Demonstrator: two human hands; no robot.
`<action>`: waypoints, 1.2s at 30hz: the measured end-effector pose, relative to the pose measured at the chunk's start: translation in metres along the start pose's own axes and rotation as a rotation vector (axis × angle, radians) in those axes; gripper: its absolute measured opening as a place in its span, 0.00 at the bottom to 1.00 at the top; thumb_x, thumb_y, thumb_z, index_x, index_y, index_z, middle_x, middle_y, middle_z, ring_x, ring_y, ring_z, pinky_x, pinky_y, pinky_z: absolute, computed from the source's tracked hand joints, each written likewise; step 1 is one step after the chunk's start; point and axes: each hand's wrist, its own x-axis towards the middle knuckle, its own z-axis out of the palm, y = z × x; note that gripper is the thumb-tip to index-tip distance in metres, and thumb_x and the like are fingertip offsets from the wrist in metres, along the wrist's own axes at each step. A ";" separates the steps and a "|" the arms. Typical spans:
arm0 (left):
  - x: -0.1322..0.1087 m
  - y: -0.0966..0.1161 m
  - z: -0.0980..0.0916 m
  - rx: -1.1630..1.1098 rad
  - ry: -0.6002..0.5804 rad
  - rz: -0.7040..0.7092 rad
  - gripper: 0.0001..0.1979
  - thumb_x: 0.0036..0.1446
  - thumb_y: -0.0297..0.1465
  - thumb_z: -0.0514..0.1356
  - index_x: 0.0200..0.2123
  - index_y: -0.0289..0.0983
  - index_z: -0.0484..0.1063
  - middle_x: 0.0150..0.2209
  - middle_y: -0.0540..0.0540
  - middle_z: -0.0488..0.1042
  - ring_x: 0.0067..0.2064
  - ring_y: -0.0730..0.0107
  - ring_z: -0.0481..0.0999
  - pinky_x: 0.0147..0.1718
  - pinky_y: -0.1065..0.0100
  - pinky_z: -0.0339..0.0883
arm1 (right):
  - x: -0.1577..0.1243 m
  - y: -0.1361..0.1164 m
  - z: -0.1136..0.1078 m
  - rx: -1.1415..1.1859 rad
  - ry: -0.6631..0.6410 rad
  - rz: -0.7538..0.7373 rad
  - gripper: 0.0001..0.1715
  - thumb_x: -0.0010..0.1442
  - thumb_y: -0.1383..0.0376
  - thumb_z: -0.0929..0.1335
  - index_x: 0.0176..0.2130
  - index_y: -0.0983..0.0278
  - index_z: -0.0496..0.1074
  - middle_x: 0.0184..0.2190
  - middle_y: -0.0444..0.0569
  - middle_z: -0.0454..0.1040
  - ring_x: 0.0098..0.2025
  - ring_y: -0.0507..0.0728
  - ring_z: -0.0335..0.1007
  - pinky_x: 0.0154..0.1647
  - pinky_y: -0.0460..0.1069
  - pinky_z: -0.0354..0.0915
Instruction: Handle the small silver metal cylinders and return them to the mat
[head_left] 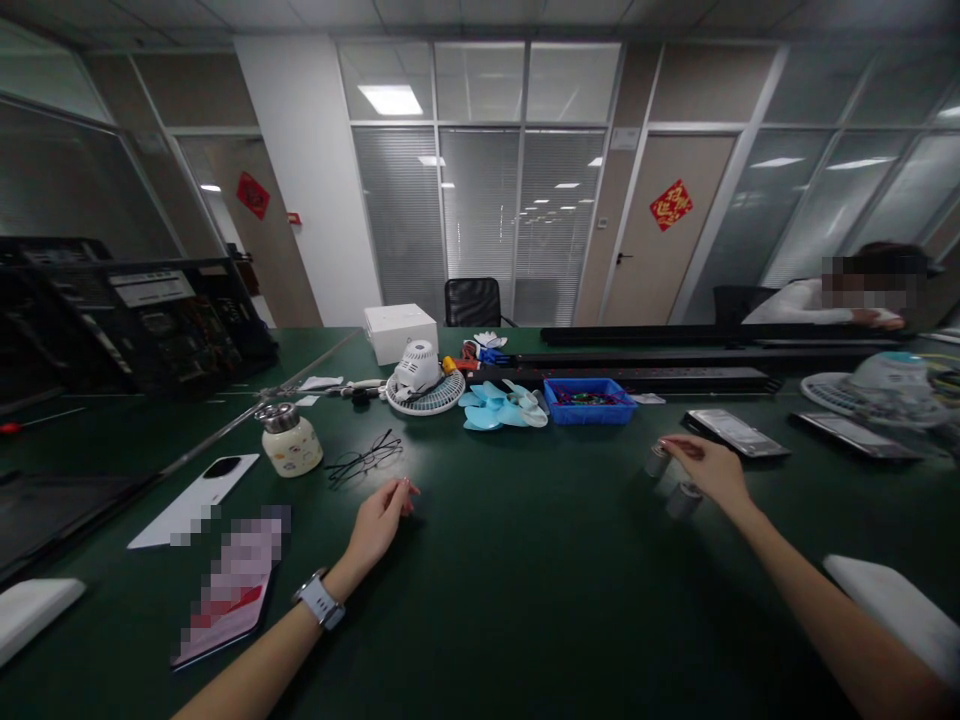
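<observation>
My right hand reaches out over the table at the right, its fingertips closed on the top of a small grey metal cylinder. A second such cylinder stands just below that hand, nearer to me. Both are slightly blurred, so their exact kind is unclear. On the green tabletop rests my left hand, fingers curled in loosely, with nothing visible in them. A wristwatch is on that arm. Closest to the left hand is a pair of eyeglasses.
At left are a patterned jar, two phones and an opened computer case. Fan parts, blue blades, a blue tray and hard drives line the back. A person sits far right.
</observation>
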 end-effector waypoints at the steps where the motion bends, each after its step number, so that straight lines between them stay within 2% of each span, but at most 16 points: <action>1: 0.000 0.000 0.000 0.001 -0.004 0.001 0.21 0.60 0.47 0.48 0.32 0.37 0.72 0.24 0.50 0.71 0.30 0.66 0.72 0.32 0.68 0.64 | 0.000 0.000 0.000 -0.011 -0.009 0.007 0.26 0.49 0.47 0.66 0.37 0.63 0.79 0.34 0.51 0.79 0.36 0.60 0.75 0.38 0.53 0.69; 6: -0.001 0.001 -0.001 0.019 -0.019 -0.009 0.22 0.60 0.47 0.48 0.33 0.37 0.72 0.25 0.49 0.71 0.31 0.65 0.73 0.33 0.68 0.64 | 0.007 0.001 -0.001 -0.052 -0.093 0.100 0.27 0.47 0.46 0.67 0.37 0.63 0.80 0.31 0.52 0.79 0.33 0.62 0.75 0.31 0.52 0.69; 10: -0.003 0.004 -0.002 0.036 -0.030 -0.006 0.22 0.60 0.47 0.47 0.34 0.37 0.72 0.25 0.49 0.72 0.31 0.64 0.73 0.34 0.67 0.64 | 0.007 -0.003 -0.009 -0.016 -0.144 0.156 0.29 0.45 0.46 0.68 0.39 0.62 0.79 0.32 0.53 0.80 0.36 0.64 0.76 0.34 0.54 0.70; 14: -0.004 0.006 -0.002 0.028 -0.012 0.006 0.22 0.60 0.48 0.48 0.33 0.38 0.72 0.25 0.49 0.72 0.31 0.64 0.73 0.33 0.67 0.65 | -0.026 0.004 -0.019 0.194 -0.008 0.167 0.37 0.49 0.43 0.65 0.52 0.60 0.71 0.43 0.55 0.77 0.44 0.65 0.75 0.40 0.56 0.71; 16: -0.003 0.008 -0.001 0.025 -0.011 0.004 0.22 0.59 0.49 0.49 0.33 0.38 0.73 0.24 0.49 0.72 0.30 0.64 0.74 0.32 0.67 0.65 | -0.050 0.012 -0.022 0.275 -0.052 0.145 0.40 0.47 0.43 0.66 0.55 0.58 0.68 0.47 0.55 0.76 0.47 0.66 0.73 0.43 0.56 0.71; 19: -0.003 0.009 -0.001 0.056 -0.019 0.005 0.21 0.58 0.48 0.50 0.32 0.38 0.73 0.25 0.49 0.73 0.30 0.64 0.74 0.31 0.67 0.65 | -0.077 0.018 -0.022 0.194 -0.174 0.124 0.44 0.39 0.45 0.72 0.52 0.61 0.70 0.46 0.56 0.76 0.48 0.68 0.72 0.47 0.59 0.69; 23: -0.004 0.008 -0.001 0.099 -0.027 0.011 0.21 0.59 0.47 0.50 0.34 0.38 0.73 0.25 0.50 0.74 0.31 0.64 0.74 0.32 0.67 0.64 | -0.084 0.002 -0.011 0.096 -0.211 0.128 0.35 0.41 0.45 0.71 0.44 0.63 0.75 0.41 0.54 0.78 0.44 0.67 0.74 0.47 0.60 0.68; 26: -0.007 0.012 0.006 0.091 -0.075 0.050 0.19 0.60 0.46 0.51 0.37 0.38 0.73 0.29 0.49 0.75 0.32 0.65 0.74 0.33 0.67 0.65 | -0.084 -0.036 0.014 0.197 -0.299 0.055 0.32 0.46 0.48 0.70 0.46 0.63 0.74 0.41 0.53 0.78 0.44 0.64 0.74 0.49 0.59 0.67; 30: -0.006 0.034 0.037 0.074 -0.118 0.212 0.18 0.59 0.43 0.55 0.46 0.39 0.72 0.41 0.44 0.75 0.41 0.62 0.74 0.38 0.64 0.66 | -0.092 -0.109 0.078 0.428 -0.519 -0.134 0.27 0.51 0.57 0.71 0.50 0.63 0.72 0.46 0.51 0.76 0.48 0.60 0.71 0.54 0.58 0.63; 34: 0.004 0.063 0.072 0.037 -0.133 0.342 0.20 0.58 0.41 0.57 0.52 0.41 0.70 0.47 0.43 0.74 0.47 0.61 0.72 0.45 0.61 0.66 | -0.101 -0.169 0.139 0.594 -0.638 -0.287 0.23 0.50 0.63 0.71 0.47 0.64 0.73 0.42 0.49 0.77 0.42 0.58 0.72 0.49 0.55 0.66; 36: 0.011 0.072 0.081 0.016 -0.128 0.369 0.16 0.59 0.39 0.56 0.47 0.41 0.74 0.44 0.43 0.76 0.45 0.62 0.73 0.45 0.62 0.66 | -0.103 -0.184 0.154 0.596 -0.635 -0.338 0.19 0.51 0.63 0.71 0.44 0.64 0.73 0.38 0.48 0.77 0.39 0.57 0.72 0.44 0.54 0.67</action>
